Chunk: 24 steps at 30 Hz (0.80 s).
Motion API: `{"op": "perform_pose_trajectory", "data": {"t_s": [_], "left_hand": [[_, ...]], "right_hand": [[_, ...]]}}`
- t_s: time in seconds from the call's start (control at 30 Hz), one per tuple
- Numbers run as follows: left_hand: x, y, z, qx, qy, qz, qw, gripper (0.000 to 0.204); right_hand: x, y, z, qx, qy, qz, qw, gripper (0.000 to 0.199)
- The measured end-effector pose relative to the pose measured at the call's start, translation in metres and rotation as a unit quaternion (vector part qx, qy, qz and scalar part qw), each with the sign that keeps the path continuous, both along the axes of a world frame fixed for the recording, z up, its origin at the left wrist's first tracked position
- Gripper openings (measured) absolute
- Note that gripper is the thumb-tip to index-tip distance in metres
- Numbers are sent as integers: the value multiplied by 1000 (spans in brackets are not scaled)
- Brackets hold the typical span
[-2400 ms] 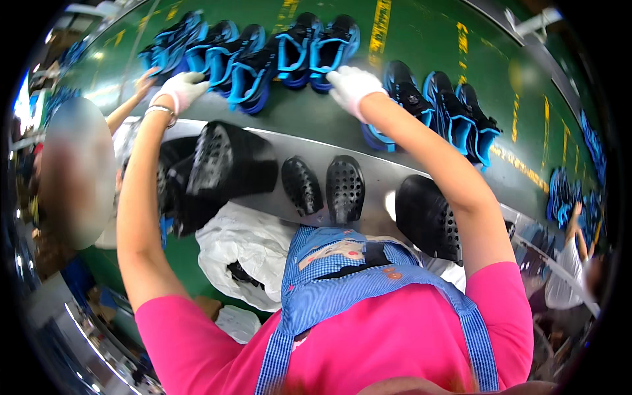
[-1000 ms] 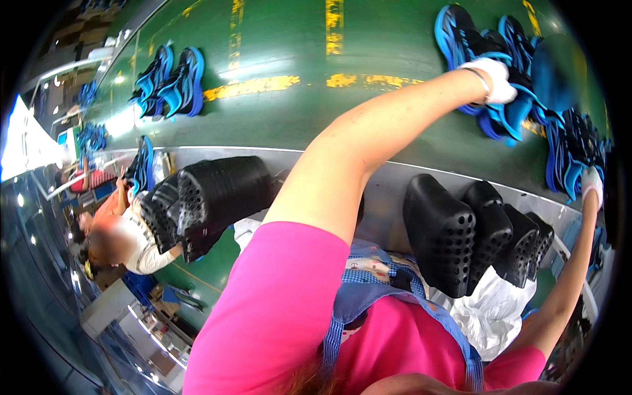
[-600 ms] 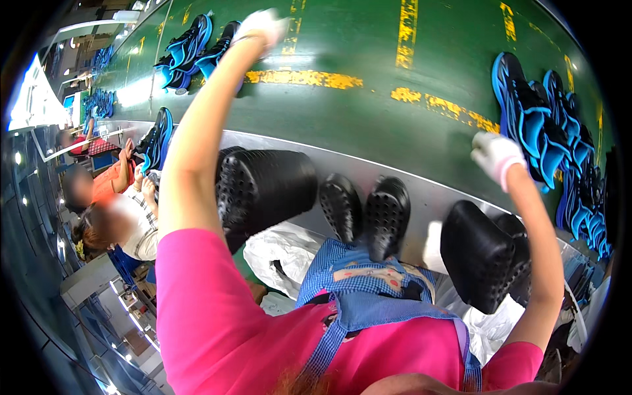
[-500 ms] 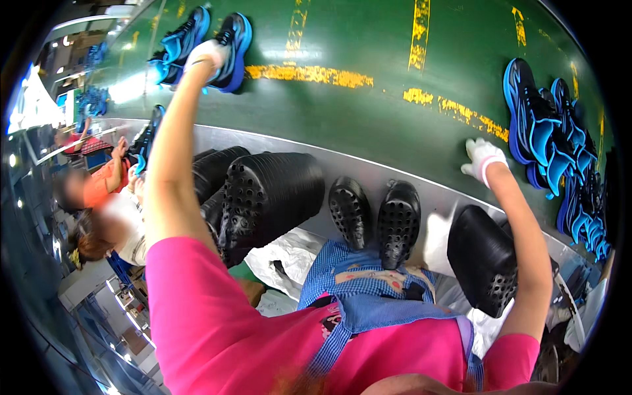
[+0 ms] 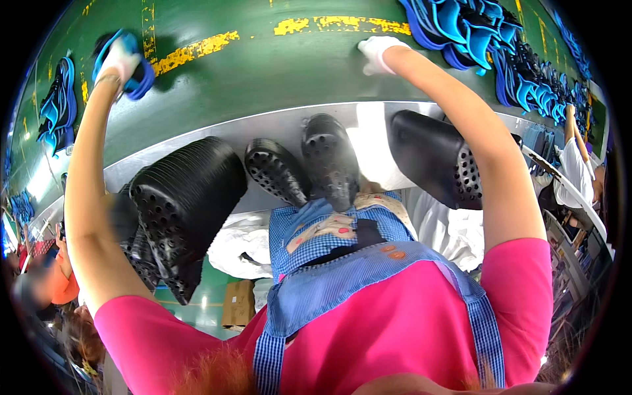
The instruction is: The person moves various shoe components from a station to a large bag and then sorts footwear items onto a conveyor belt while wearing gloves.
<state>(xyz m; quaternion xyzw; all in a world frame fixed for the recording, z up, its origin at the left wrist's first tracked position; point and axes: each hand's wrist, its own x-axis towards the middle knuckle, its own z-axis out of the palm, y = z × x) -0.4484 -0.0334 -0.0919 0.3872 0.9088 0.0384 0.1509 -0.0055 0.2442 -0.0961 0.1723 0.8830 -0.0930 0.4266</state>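
Observation:
My left hand [image 5: 120, 62], in a white glove, grips a blue and black sneaker [image 5: 139, 82] above the green work surface [image 5: 230, 85]; the glove and wrist hide part of it. Another sneaker [image 5: 60, 102] of the same kind lies to the left of that hand. White-gloved too, my right hand [image 5: 380, 54] hovers over or rests on the green surface with loosely bent fingers and nothing visible in them. The nearest things to it are blue and black sneakers [image 5: 447, 26] in a cluster on its right.
Two black, foot-shaped forms with holes [image 5: 273, 168] [image 5: 329, 155] stand between me and the metal edge [image 5: 224, 128]. Larger black perforated blocks flank them, one left [image 5: 191, 191] and one right [image 5: 428, 155]. A cardboard box [image 5: 238, 304] sits below. Other people work at both sides.
The left hand has lifted one sneaker away from the other beside it. My right hand has reached farther forward over the green surface. The view has swung to the right.

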Motion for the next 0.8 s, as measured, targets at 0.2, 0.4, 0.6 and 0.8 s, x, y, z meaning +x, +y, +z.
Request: {"op": "perform_pose_trajectory", "data": {"t_s": [0.2, 0.4, 0.6, 0.8], "left_hand": [[233, 184, 92, 53, -57, -186, 979, 42], [379, 258, 27, 396, -81, -270, 874, 41], [401, 171, 137, 234, -179, -208, 933, 52], [399, -44, 84, 76, 54, 59, 994, 53]], "right_hand": [[34, -6, 73, -24, 168, 22, 985, 32], [138, 2, 172, -15, 427, 2, 904, 23], [212, -25, 208, -44, 458, -110, 881, 19], [188, -96, 197, -242, 477, -59, 843, 21]]}}
